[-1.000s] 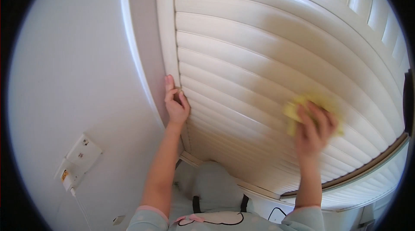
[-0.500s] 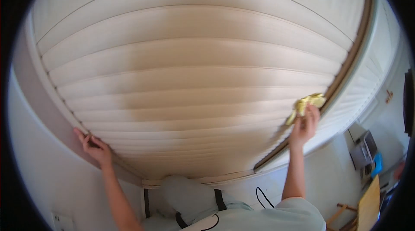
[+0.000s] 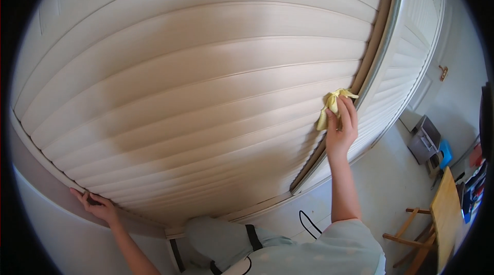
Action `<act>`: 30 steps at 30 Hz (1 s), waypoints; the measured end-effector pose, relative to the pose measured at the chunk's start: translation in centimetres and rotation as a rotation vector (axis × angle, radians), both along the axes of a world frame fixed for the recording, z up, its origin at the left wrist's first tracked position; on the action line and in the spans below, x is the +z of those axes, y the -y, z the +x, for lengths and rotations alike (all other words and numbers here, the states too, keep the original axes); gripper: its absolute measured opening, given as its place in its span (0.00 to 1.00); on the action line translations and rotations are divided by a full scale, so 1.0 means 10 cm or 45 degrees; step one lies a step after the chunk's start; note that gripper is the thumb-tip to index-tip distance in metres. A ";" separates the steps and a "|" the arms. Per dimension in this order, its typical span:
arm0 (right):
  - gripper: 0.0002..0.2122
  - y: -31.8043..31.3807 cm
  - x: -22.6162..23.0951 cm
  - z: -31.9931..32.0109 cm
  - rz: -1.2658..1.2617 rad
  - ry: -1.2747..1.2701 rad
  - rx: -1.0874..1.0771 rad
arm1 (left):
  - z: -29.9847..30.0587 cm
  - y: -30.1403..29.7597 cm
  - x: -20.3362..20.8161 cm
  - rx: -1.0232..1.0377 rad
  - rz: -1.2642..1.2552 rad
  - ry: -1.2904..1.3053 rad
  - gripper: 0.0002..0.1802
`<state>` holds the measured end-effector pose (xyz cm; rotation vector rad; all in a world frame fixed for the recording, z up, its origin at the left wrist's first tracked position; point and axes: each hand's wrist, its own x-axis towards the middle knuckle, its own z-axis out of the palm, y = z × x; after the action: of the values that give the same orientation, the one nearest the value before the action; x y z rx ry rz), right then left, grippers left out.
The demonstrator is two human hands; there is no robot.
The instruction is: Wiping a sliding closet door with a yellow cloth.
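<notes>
A tall cream louvred door panel (image 3: pixel 221 89), ribbed with horizontal slats, fills most of the view. My right hand (image 3: pixel 341 126) pinches a crumpled yellow cloth (image 3: pixel 332 105) and presses it on the slat ends, right beside the brown strip (image 3: pixel 371 51) at the panel's right edge. Low on the other side, my left hand (image 3: pixel 99 208) rests against the panel's left border, its fingers apart and partly stretched out. A dark patch shows between those fingers; whether it is a shadow or a recess I cannot make out.
Another slatted panel (image 3: pixel 399 79) adjoins on the right. Beyond it are a white door with a brass-coloured handle (image 3: pixel 443 73), a grey box (image 3: pixel 424 139), a blue item (image 3: pixel 445 152) and a wooden folding table (image 3: pixel 446 213). A black cord loop (image 3: pixel 307 223) shows near my lap.
The view has swung to the right, bringing more of the room into sight. My right hand keeps the cloth at the panel's right edge; my left hand stays on the left border.
</notes>
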<state>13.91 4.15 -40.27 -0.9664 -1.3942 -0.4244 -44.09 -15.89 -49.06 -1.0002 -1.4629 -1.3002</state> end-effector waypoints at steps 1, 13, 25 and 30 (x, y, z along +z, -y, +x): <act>0.19 0.01 -0.01 -0.06 0.020 0.035 -0.077 | 0.00 0.00 0.00 0.013 -0.011 -0.008 0.08; 0.19 -0.01 -0.12 -0.10 0.041 -0.053 -0.003 | 0.11 0.02 0.03 -0.034 -0.075 0.006 0.13; 0.16 0.65 0.09 -2.52 0.389 0.473 0.617 | -0.24 0.23 -0.17 -0.173 -0.148 -0.074 0.20; 0.19 1.06 0.22 -3.66 0.491 0.652 0.916 | -0.14 0.23 -0.13 -0.375 -0.104 0.051 0.22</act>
<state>-22.70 -6.45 -38.02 0.0015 -1.9135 -0.3792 -45.50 -18.17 -50.33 -1.2878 -1.4471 -1.4848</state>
